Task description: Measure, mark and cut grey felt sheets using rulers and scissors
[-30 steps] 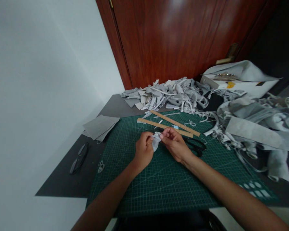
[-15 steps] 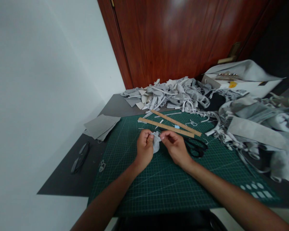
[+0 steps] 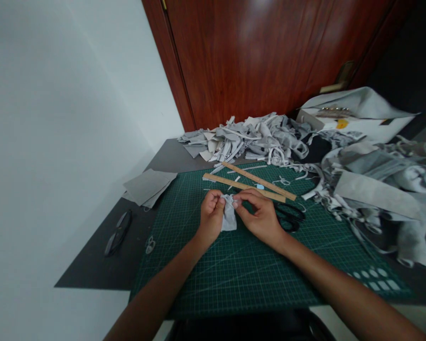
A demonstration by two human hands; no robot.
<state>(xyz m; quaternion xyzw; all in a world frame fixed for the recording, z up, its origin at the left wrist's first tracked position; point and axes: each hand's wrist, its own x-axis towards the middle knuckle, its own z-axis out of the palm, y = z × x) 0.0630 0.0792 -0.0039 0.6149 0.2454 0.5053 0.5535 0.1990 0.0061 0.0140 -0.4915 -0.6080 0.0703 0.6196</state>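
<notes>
since half a second ago the small pale grey scrap of fabric (image 3: pixel 229 215) has opened out and now hangs lower between the hands, its bottom edge closer to the dark green gridded cutting mat (image 3: pixel 234 265) than before, and the right hand (image 3: pixel 261 219) has slid in nearer to the left hand (image 3: pixel 210 219). both hands are clenched on the scrap: the left hand pinches its upper left corner between thumb and forefinger, and the right hand pinches its upper right corner with its fingertips (image 3: pixel 236 204), so the fabric sits right in the gap between the two grips and drapes down below them, over the far middle of the mat. just beyond the hands on the mat lie two long light wooden rulers (image 3: pixel 250 184), crossing at a shallow angle, and black-handled scissors (image 3: pixel 289 215) rest on the mat just to the right of the right hand. past the far edge of the mat is a heap of grey fabric strips and offcuts (image 3: pixel 255 139), and off the mat's left edge lie flat grey felt sheets (image 3: pixel 147 187) and dark-framed glasses (image 3: pixel 118 233).
</notes>
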